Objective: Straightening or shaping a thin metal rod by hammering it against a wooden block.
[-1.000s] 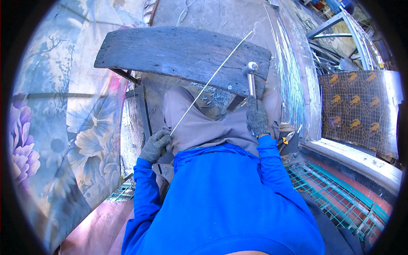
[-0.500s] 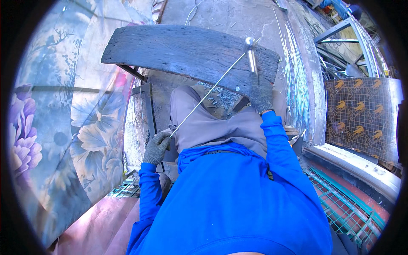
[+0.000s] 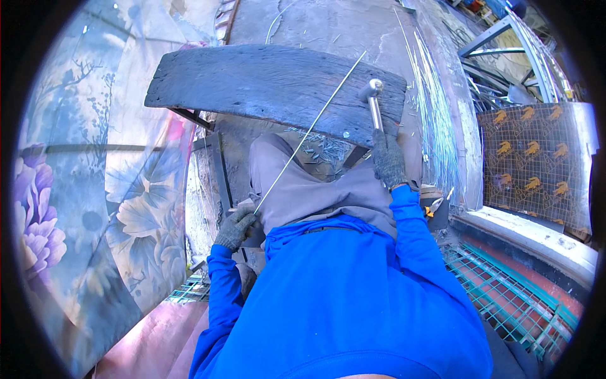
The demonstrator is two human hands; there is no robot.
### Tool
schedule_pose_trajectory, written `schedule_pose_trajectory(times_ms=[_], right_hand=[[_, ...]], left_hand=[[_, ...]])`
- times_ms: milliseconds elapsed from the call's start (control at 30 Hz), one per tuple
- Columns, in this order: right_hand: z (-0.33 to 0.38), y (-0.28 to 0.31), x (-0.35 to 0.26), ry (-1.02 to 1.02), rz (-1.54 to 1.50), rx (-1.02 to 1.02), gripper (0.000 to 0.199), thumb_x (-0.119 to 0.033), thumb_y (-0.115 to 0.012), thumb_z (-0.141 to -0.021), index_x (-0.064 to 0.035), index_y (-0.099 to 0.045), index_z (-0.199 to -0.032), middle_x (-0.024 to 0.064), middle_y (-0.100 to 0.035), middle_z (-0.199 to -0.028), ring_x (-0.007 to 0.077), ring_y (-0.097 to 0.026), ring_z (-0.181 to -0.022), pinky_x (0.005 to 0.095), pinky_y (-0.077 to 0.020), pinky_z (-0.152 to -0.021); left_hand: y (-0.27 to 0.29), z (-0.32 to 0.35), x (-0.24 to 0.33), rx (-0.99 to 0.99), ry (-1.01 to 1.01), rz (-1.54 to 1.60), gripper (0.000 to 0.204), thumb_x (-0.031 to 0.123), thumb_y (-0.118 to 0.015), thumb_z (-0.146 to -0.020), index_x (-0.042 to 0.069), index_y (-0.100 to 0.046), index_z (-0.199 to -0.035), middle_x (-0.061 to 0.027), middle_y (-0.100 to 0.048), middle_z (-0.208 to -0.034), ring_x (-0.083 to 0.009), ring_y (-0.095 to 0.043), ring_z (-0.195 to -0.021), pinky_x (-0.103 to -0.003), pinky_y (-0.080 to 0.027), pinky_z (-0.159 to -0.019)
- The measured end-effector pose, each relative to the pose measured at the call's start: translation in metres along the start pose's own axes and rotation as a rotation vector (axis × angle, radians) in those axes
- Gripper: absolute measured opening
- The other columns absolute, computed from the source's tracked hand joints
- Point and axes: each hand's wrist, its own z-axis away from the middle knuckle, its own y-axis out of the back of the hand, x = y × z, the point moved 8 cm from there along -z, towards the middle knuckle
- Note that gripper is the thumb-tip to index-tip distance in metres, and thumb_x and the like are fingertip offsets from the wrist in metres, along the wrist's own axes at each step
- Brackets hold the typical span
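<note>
In a grey glove, my left hand [image 3: 235, 228] is closed on the near end of a long thin metal rod [image 3: 308, 133]. The rod slants up to the right across my lap, and its far end lies over the right part of a dark wooden bench [image 3: 252, 82]. My right hand [image 3: 389, 159], gloved too, grips the handle of a hammer [image 3: 375, 104]. The hammer's metal head is over the bench's right end, to the right of the rod and apart from it. Whether the rod touches the wood I cannot tell.
Short cut metal pieces [image 3: 325, 148] lie in a heap under the bench. Many long thin rods [image 3: 435, 120] stretch along the floor at the right. Orange-handled pliers [image 3: 433, 207] sit beside my right forearm. A flowered sheet [image 3: 142, 196] hangs at left; green wire mesh [image 3: 505, 297] is at lower right.
The hammer head has come off the rod's far end, moving toward me and slightly right. My right hand has shifted a little nearer to me; my left hand still holds the rod.
</note>
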Motion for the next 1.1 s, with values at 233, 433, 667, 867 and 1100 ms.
schedule_pose_trajectory(times_ms=[233, 433, 667, 867, 1100], right_hand=[[-0.011, 0.009, 0.007, -0.169, -0.145, -0.022, 0.046, -0.007, -0.058, -0.086, -0.0018, -0.05, -0.131, 0.0221, -0.06, -0.108, 0.0392, -0.063, -0.09, 0.0476, -0.0529, -0.076], [-0.052, 0.03, -0.034, 0.068, -0.031, 0.152, 0.04, -0.012, -0.057, -0.09, -0.0039, -0.052, -0.129, 0.0239, -0.064, -0.098, 0.0412, -0.064, -0.088, 0.0503, -0.0513, -0.075], [-0.081, 0.006, -0.016, -0.083, -0.013, 0.007, 0.035, -0.011, -0.054, -0.092, -0.0041, -0.054, -0.127, 0.0245, -0.063, -0.094, 0.0433, -0.063, -0.087, 0.0514, -0.0501, -0.078], [-0.08, -0.003, 0.005, 0.187, 0.133, -0.001, 0.042, -0.032, -0.049, -0.098, -0.0037, -0.054, -0.128, 0.0261, -0.062, -0.102, 0.043, -0.063, -0.091, 0.0517, -0.0495, -0.076], [0.002, 0.016, -0.024, 0.296, 0.063, 0.306, 0.038, -0.029, -0.049, -0.099, -0.0066, -0.052, -0.129, 0.0222, -0.061, -0.093, 0.0372, -0.064, -0.083, 0.0466, -0.0503, -0.069]], left_hand=[[0.004, -0.003, 0.004, -0.005, 0.056, 0.149, 0.022, 0.022, -0.058, -0.094, 0.009, -0.067, -0.108, 0.0046, -0.042, -0.065, -0.0074, -0.036, -0.054, -0.024, -0.028, -0.049], [0.012, 0.002, -0.007, -0.04, 0.128, 0.251, 0.02, 0.023, -0.061, -0.093, 0.01, -0.066, -0.108, 0.0051, -0.044, -0.066, -0.0059, -0.037, -0.054, -0.023, -0.028, -0.047], [0.018, 0.004, -0.011, -0.011, 0.107, 0.216, 0.019, 0.023, -0.063, -0.092, 0.01, -0.065, -0.105, 0.0038, -0.044, -0.065, -0.0068, -0.038, -0.052, -0.023, -0.03, -0.046], [0.014, -0.003, -0.009, -0.055, 0.114, 0.21, 0.021, 0.024, -0.064, -0.09, 0.007, -0.065, -0.102, -0.0009, -0.051, -0.069, -0.0097, -0.05, -0.057, -0.026, -0.04, -0.051], [0.028, 0.005, -0.006, 0.029, -0.002, -0.043, 0.018, 0.024, -0.065, -0.09, 0.008, -0.066, -0.098, 0.0013, -0.061, -0.078, -0.0083, -0.052, -0.063, -0.025, -0.045, -0.058]])
